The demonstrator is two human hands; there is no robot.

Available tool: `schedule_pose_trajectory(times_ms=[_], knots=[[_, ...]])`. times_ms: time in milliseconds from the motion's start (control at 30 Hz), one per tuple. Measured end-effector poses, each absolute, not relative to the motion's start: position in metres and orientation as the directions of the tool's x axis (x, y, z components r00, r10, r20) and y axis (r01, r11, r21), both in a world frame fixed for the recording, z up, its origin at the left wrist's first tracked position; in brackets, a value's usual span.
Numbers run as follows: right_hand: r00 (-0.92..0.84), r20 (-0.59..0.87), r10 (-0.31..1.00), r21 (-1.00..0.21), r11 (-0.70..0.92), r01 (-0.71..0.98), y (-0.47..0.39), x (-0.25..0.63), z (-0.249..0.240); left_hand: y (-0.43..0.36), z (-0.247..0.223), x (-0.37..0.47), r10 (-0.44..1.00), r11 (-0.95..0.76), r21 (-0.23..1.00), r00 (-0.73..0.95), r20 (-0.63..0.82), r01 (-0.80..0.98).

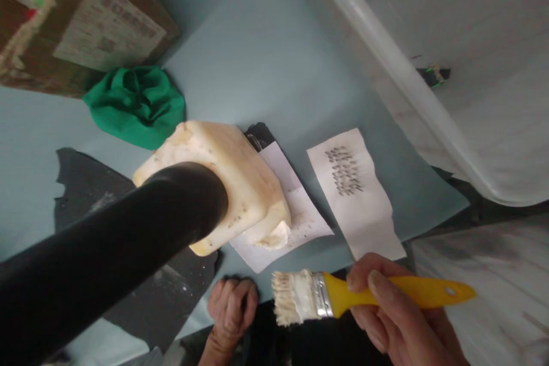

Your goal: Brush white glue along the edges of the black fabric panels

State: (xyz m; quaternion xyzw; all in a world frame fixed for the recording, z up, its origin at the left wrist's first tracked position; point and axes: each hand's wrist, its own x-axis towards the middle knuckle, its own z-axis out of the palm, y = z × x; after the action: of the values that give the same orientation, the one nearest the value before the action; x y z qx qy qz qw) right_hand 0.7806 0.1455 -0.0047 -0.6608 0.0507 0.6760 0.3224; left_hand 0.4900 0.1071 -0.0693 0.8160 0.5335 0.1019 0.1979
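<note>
My right hand (397,309) is closed around the yellow handle of a paintbrush (338,297). The brush is held about level, its pale bristles pointing left and clumped with whitish stuff. At the table's near edge my left hand (231,306) is curled into a fist, and nothing shows in it. Beyond the fist is a cream-coloured plastic block or container (244,177) with whitish matter at its near corner. Partly under it is a white paper sheet (300,206). Right of that, a paper strip (351,183) bears rows of dark slanting marks.
A thick black tube (111,263) crosses the lower left, up to the cream block. Dark sheet material (94,189) lies beneath it. Green cloth (137,106) sits against a cardboard box (107,28). Pale sheeting (472,40) with a rounded edge covers the upper right.
</note>
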Motion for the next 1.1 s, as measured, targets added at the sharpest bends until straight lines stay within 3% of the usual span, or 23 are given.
schedule_pose_trajectory(times_ms=[433,733,1100], knots=[[0.157,-0.872,0.464,-0.481,-0.752,-0.450,0.171,0.764,0.002,0.111,-0.069,0.495,0.914,-0.363,0.469,0.407,0.009,0.805],[0.307,-0.704,0.641,-0.709,-0.606,-0.361,0.163,0.754,0.003,0.098,-0.078,0.487,0.921,-0.333,0.538,0.389,0.010,0.774],[0.359,-0.608,0.709,-0.792,-0.507,-0.339,0.146,0.741,-0.004,0.091,-0.086,0.483,0.936,-0.312,0.621,0.344,0.072,0.719]])
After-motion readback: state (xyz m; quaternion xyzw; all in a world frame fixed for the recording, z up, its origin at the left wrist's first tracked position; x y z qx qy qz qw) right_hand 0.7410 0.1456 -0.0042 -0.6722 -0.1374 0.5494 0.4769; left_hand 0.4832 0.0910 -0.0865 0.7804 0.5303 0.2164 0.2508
